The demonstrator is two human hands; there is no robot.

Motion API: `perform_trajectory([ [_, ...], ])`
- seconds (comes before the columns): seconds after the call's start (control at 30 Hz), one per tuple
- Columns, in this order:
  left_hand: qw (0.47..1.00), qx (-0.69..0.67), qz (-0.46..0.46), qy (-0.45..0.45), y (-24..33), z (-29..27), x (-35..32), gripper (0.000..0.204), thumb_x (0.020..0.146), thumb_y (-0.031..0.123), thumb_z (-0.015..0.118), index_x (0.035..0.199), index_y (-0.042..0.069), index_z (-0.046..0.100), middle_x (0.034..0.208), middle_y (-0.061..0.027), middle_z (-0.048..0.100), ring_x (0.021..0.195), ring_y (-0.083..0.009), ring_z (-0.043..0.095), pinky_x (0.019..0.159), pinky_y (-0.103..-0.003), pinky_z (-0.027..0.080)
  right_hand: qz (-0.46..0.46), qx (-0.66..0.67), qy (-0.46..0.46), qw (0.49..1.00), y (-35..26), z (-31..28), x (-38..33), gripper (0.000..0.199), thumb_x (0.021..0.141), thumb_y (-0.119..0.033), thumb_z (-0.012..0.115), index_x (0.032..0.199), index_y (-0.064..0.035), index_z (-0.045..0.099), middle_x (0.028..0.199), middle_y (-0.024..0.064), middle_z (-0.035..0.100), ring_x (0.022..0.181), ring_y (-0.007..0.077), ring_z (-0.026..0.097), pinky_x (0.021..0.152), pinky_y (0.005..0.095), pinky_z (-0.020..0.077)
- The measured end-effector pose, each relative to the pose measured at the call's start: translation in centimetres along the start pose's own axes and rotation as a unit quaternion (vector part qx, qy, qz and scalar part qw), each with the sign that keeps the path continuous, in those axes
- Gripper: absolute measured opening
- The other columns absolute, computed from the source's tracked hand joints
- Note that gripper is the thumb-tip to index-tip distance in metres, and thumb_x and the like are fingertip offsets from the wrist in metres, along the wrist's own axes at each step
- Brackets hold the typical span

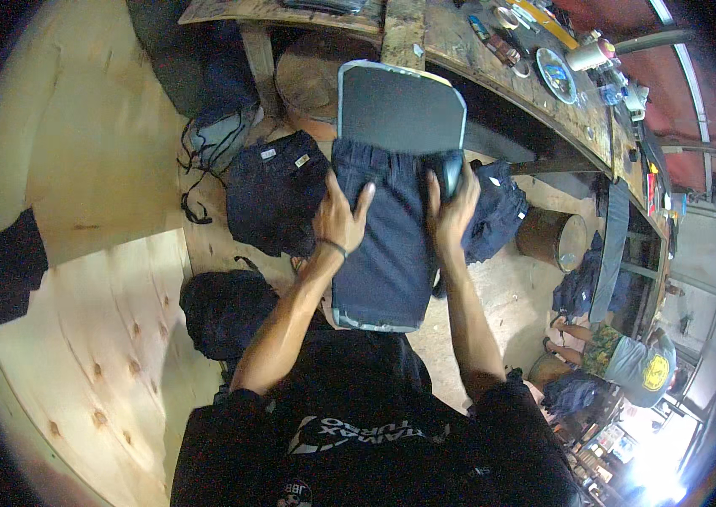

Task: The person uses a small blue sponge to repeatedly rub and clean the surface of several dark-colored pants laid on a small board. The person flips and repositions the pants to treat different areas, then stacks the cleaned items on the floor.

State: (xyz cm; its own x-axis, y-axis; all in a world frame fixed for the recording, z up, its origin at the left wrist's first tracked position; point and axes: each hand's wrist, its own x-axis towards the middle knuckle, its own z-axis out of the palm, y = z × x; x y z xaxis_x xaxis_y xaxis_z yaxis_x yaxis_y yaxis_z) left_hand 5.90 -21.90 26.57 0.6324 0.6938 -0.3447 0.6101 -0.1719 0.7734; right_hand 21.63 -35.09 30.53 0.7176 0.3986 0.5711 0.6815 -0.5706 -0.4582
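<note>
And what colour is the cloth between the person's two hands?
The cloth is dark navy blue; it shows best in the head view.

The garment (387,237) lies on the board (400,106) between left pile (269,198) and right pile (500,207), workbench (438,34) beyond

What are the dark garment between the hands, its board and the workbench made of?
Garment: apparently matte fabric, since it creases and gathers. Board: smooth, dark, pale-rimmed; plastic or painted wood, unclear. Workbench: likely wood, worn and stained brown.
</note>
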Motion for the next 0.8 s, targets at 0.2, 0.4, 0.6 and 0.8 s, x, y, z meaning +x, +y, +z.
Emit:
perform_trajectory([
  [0.2,0.900,0.229,0.354,0.108,5.2,-2.3,3.3,0.089,0.097,0.059,0.071,0.157,-0.001,0.048,0.162,-0.0286,0.048,0.157,-0.0475,0.033,0.125,-0.070,0.025,0.032,-0.026,-0.016,0.999,5.2,5.5,3.7,0.072,0.097,-0.035,0.081,0.147,0.0079,0.054,0.117,0.0286,0.062,0.110,0.0468,0.059,0.098,0.0533,0.0493],
  [0.4,0.869,0.339,0.070,-0.352,12.9,-3.6,6.1,0.096,0.088,0.068,0.078,0.140,-0.012,0.063,0.141,-0.0385,0.063,0.136,-0.0441,0.062,0.118,-0.049,0.047,0.044,0.007,0.000,0.999,4.6,5.0,4.2,0.068,0.097,-0.036,0.080,0.142,0.0098,0.056,0.120,0.0302,0.064,0.110,0.0474,0.061,0.098,0.0523,0.0501],
  [0.6,0.862,0.158,0.140,-0.460,7.4,-3.7,9.7,0.100,0.088,0.061,0.082,0.143,-0.019,0.057,0.149,-0.0381,0.059,0.142,-0.0403,0.059,0.120,-0.042,0.046,0.071,0.012,-0.014,0.997,4.5,4.8,4.3,0.069,0.097,-0.040,0.079,0.141,0.0086,0.058,0.119,0.0276,0.066,0.111,0.0453,0.061,0.100,0.0509,0.0498],
  [0.8,0.916,0.063,0.135,-0.373,6.6,-5.7,9.6,0.103,0.080,0.045,0.095,0.150,-0.017,0.050,0.155,-0.0332,0.056,0.143,-0.0393,0.058,0.121,-0.042,0.045,0.085,0.018,-0.027,0.996,4.5,4.6,4.5,0.071,0.097,-0.043,0.079,0.141,0.0085,0.059,0.122,0.0273,0.066,0.113,0.0445,0.061,0.101,0.0513,0.0494],
])
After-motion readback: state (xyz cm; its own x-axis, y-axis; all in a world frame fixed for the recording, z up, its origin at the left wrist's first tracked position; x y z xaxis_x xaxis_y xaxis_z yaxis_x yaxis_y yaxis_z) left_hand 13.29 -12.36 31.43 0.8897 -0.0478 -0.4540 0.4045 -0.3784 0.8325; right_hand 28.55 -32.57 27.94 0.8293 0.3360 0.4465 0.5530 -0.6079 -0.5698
